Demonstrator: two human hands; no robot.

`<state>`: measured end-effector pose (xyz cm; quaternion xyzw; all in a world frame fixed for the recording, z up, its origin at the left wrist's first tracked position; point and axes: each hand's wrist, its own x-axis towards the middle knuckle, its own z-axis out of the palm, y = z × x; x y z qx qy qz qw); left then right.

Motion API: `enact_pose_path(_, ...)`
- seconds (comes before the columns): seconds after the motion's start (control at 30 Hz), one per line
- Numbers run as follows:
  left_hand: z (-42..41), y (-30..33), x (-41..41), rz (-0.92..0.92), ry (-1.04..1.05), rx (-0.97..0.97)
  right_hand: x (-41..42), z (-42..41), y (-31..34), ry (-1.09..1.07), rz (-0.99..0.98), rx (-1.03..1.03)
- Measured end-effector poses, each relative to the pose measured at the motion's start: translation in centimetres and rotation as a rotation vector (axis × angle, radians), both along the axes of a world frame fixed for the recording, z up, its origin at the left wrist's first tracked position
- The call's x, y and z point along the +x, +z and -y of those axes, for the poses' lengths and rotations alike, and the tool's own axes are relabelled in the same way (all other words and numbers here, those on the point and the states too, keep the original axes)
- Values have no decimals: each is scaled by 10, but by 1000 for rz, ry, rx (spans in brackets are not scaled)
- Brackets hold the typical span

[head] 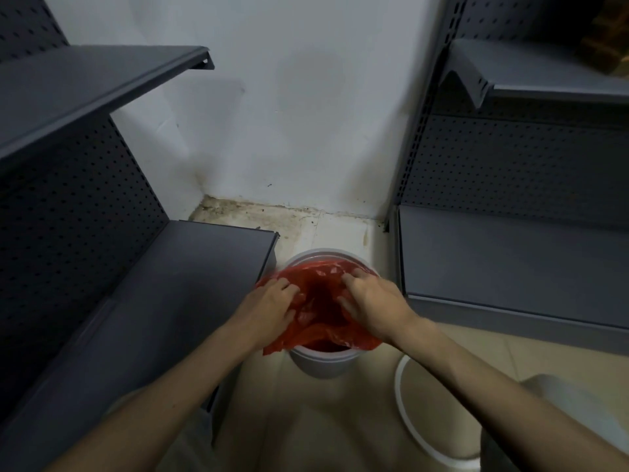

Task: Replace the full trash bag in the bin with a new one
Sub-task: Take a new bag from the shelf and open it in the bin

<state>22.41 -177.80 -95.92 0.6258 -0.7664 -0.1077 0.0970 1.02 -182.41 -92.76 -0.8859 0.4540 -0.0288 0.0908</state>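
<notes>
Nearest the camera, low on the right, a white ring point(406, 417) lies flat on the tiled floor point(340, 420) beside a grey rounded shape whose nature is unclear; the ring may be the bin's collar, though that is a guess. 2 bare forearms reach forward from the bottom edge. The left hand point(270, 306) has its fingers curled into the red bag point(316, 301) at the bin's left side, gripping a bunch of plastic. The right hand point(369, 301) presses down on the bag at the right side with its fingers bent; whether it pinches the plastic or only pushes it is not clear.

The bag sits in the mouth of the white bin point(321, 364), which stands on the floor between 2 dark grey shelving units point(102, 301). Its near edge drapes over the near rim, while the far rim shows bare white.

Judging by how slack and hollow the bag looks, this is probably the new liner being fitted. The next move likely calls for stretching the bag's edge over the far rim and folding it evenly all round.

Beyond the bin, the floor is stained along the foot of a white wall point(306, 114).
</notes>
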Motion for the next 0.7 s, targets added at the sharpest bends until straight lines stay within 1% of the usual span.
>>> enact_pose_path(0.07,-2,-3,2,-40,35,42,-9,-1,-12,-39,-43,-15)
enact_pose_path(0.17,-5,-6,6,-15,46,88,-25,-2,-26,-80,-114,19)
enact_pose_path(0.23,-6,-8,11,7,51,133,-36,-2,-35,-116,-99,53)
enact_pose_path(0.37,-7,-16,20,140,29,217,-54,-1,-50,-140,-115,105)
enact_pose_path(0.5,-7,-28,26,263,-28,221,-66,-1,-57,-83,-141,100)
enact_pose_path(0.63,-7,-40,33,270,-17,238,-72,6,-62,4,-135,126)
enact_pose_path(0.7,-7,-44,35,237,-15,246,-77,11,-65,16,-112,154)
